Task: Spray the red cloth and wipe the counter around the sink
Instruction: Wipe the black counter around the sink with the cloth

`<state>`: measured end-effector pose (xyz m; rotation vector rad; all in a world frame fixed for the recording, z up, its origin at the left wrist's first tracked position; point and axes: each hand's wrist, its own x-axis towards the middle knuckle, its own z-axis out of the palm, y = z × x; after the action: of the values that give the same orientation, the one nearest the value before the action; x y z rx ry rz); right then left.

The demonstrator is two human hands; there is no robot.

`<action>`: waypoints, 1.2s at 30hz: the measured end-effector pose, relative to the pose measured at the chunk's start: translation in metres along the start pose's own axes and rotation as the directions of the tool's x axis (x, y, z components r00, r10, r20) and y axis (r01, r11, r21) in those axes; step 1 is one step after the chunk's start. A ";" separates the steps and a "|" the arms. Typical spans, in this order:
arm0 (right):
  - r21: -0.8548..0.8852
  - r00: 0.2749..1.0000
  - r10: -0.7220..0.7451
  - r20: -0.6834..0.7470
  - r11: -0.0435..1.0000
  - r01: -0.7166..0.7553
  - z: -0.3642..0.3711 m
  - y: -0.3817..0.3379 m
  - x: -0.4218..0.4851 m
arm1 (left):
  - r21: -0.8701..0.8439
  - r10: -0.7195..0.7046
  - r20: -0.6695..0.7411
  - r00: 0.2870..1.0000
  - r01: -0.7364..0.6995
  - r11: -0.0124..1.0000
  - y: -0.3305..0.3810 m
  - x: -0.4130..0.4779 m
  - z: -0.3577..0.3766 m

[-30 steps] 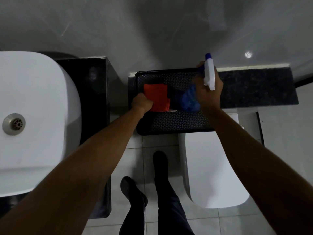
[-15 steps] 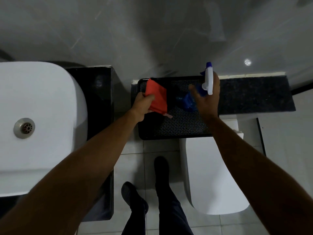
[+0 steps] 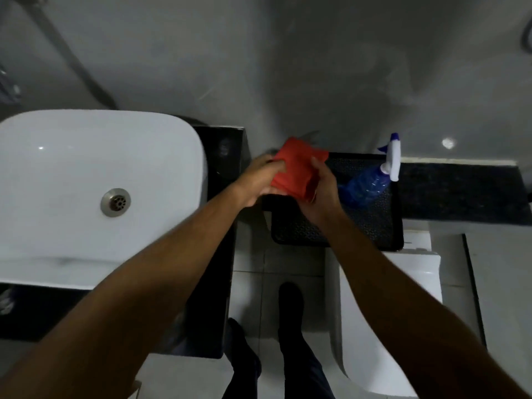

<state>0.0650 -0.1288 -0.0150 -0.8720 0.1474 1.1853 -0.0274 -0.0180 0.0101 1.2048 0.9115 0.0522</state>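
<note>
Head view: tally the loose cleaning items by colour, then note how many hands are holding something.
Red: 1, the red cloth, held between the left hand and right hand.
Blue: 1, the spray bottle, lying in the black tray, white trigger head.
Black: 1, the tray itself.
Total: 3 items.
Hands holding something: 2, both on the cloth.

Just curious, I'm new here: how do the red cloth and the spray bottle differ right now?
The red cloth is held up in both hands; the spray bottle lies untouched on the black tray. The cloth is soft and crumpled, the bottle rigid, translucent blue with a white trigger. Both are over the tray.
</note>
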 end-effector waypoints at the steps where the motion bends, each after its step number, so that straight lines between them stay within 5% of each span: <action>1: -0.031 1.000 -0.012 -0.002 0.999 0.012 0.013 -0.004 0.006 | 0.285 0.143 -0.076 0.987 -0.116 0.951 0.008 -0.007 -0.012; 2: -0.079 0.999 -0.050 0.001 0.996 0.050 0.026 -0.006 0.013 | 0.610 0.345 -0.121 0.931 -0.204 0.766 0.015 -0.013 -0.026; 3: -0.150 0.993 -0.116 0.005 0.982 0.116 0.038 -0.006 0.021 | 0.862 0.556 -0.103 0.825 -0.205 0.464 0.020 -0.017 -0.039; 4: -0.250 0.978 -0.209 0.025 0.945 0.209 0.051 -0.005 0.027 | 0.972 0.699 -0.065 0.713 -0.113 0.206 0.024 -0.021 -0.053; 5: -0.397 0.945 -0.319 0.071 0.860 0.320 0.066 -0.002 0.032 | 0.997 0.769 -0.056 0.637 -0.005 0.077 0.028 -0.025 -0.067; 7: -0.668 0.810 -0.475 0.344 0.482 0.567 0.086 0.012 0.043 | 0.990 0.773 -0.123 0.622 0.129 0.054 0.029 -0.032 -0.093; 9: -0.712 0.670 -0.310 0.674 -0.033 0.701 0.086 0.035 0.063 | 0.977 0.704 -0.209 0.679 0.171 0.126 0.019 -0.037 -0.109; 11: -0.621 0.702 0.006 0.712 -0.461 0.633 0.075 0.064 0.076 | 0.963 0.638 -0.268 0.722 0.185 0.196 0.003 -0.044 -0.115; 13: -0.486 0.711 0.127 0.692 -0.646 0.588 0.060 0.082 0.080 | 0.950 0.583 -0.297 0.756 0.173 0.260 -0.009 -0.049 -0.115; 17: -0.310 0.591 0.192 0.783 -0.704 0.639 0.052 0.081 0.098 | 0.945 0.569 -0.306 0.764 0.173 0.277 -0.012 -0.049 -0.116; 21: -0.229 0.602 0.300 0.740 -0.729 0.645 0.092 0.078 0.133 | 0.931 0.582 -0.345 0.736 0.187 0.314 -0.012 -0.052 -0.112; 30: -0.141 0.376 0.363 0.853 -0.533 0.834 0.146 0.080 0.161 | 0.930 0.596 -0.368 0.713 0.281 0.237 -0.012 -0.050 -0.114; 36: -0.099 0.528 0.392 0.753 -0.726 0.681 0.088 0.046 0.164 | 0.936 0.577 -0.349 0.738 0.250 0.246 -0.011 -0.052 -0.114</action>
<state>0.0639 0.0563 -0.0656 -1.7357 -2.5547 0.0441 -0.1375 0.0409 0.0239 2.6512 1.5134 0.1184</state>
